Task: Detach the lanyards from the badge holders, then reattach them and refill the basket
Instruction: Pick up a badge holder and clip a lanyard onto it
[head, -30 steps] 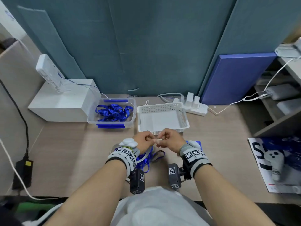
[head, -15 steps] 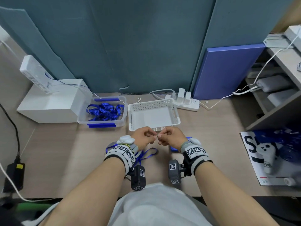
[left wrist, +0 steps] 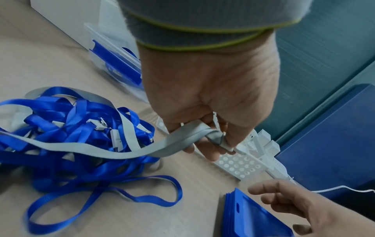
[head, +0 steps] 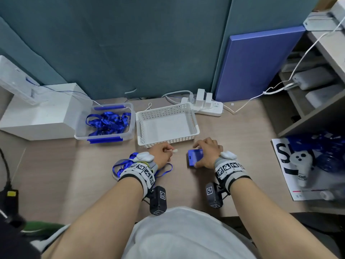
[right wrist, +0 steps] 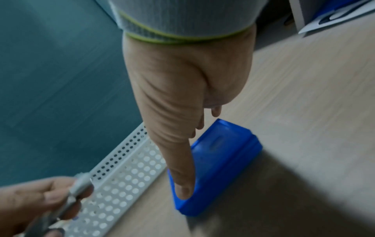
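Head view: left hand (head: 161,153) pinches lanyard clip (head: 175,151); right hand (head: 207,154) fingers spread over badge holders (head: 194,157).

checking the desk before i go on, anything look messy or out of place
Only the loose lanyards, in a tangled heap on the desk by the left hand, some loops trailing. The badge holders sit stacked; the basket is square and empty.

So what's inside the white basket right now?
The white basket shows only its bare floor, with no lanyards or badge holders in it. Its near wall hides a thin strip of the floor behind it.
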